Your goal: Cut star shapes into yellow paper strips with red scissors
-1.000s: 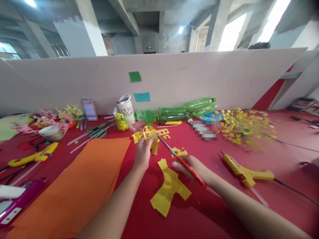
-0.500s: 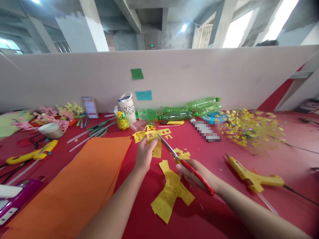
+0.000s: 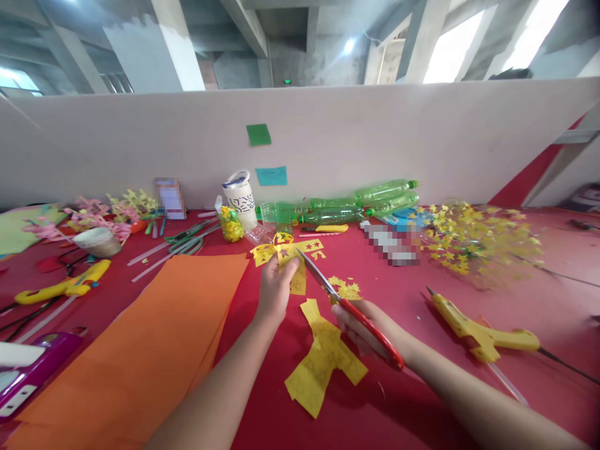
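My left hand [image 3: 277, 284] pinches a strip of yellow paper [image 3: 298, 285] with star outlines on it, thumb on top. In my right hand [image 3: 363, 325] is a pair of red-handled scissors [image 3: 359, 312], its tips at the upper edge of that strip. Below the blades lies a small heap of cut yellow stars [image 3: 345, 287]. Nearer to me, several yellow paper pieces [image 3: 319, 359] lie crossed over one another. Yellow scraps with star-shaped holes [image 3: 313, 247] rest just beyond my left hand.
Orange sheets [image 3: 140, 331] cover the left of the red table. Glue guns lie on both sides, one yellow glue gun [image 3: 482, 331] at right. Behind stand green plastic bottles [image 3: 337, 212], a white cup [image 3: 240, 203] and a jar of stars [image 3: 231, 226]. A star bouquet [image 3: 469, 244] lies far right.
The view has shifted slightly. Both hands keep nearly the same pose, with the scissor tips still at the yellow paper strip.
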`<state>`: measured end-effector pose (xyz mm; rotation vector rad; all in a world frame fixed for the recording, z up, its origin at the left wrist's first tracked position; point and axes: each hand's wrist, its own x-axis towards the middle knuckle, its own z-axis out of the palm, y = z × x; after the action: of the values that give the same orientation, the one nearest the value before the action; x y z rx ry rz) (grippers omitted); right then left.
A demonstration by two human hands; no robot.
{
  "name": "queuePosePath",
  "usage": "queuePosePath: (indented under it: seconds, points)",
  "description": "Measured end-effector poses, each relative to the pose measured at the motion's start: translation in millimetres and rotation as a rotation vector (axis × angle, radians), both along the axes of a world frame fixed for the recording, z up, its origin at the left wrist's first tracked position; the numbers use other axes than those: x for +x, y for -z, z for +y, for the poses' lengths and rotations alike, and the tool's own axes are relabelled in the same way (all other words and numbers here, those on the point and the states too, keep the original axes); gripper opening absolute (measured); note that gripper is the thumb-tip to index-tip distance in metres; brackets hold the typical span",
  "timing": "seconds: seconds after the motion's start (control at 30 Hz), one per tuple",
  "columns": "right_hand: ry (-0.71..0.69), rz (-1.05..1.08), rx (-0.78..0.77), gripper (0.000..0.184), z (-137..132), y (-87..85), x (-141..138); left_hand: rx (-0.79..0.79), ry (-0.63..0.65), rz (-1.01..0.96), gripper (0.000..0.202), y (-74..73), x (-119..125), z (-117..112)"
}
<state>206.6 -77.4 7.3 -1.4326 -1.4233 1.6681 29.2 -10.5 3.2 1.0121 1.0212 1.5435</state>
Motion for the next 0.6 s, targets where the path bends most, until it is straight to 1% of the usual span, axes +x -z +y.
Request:
queuePosePath:
  seconds: [0.2,0.3,0.6]
  points:
    - [0.012,-0.005,0.017,0.041,0.2,6.2,-0.2,0.009,-0.006,-0.024,0.027,0.1,2.0,-0.2]
    - [0.007,-0.007,0.034,0.042,0.5,6.1,0.0,0.014,-0.001,-0.048,0.029,-0.2,2.7,-0.1]
    - [-0.002,-0.032,0.048,0.044,0.5,4.5,-0.5,-0.019,-0.015,-0.031,0.029,-0.3,2.4,-0.3]
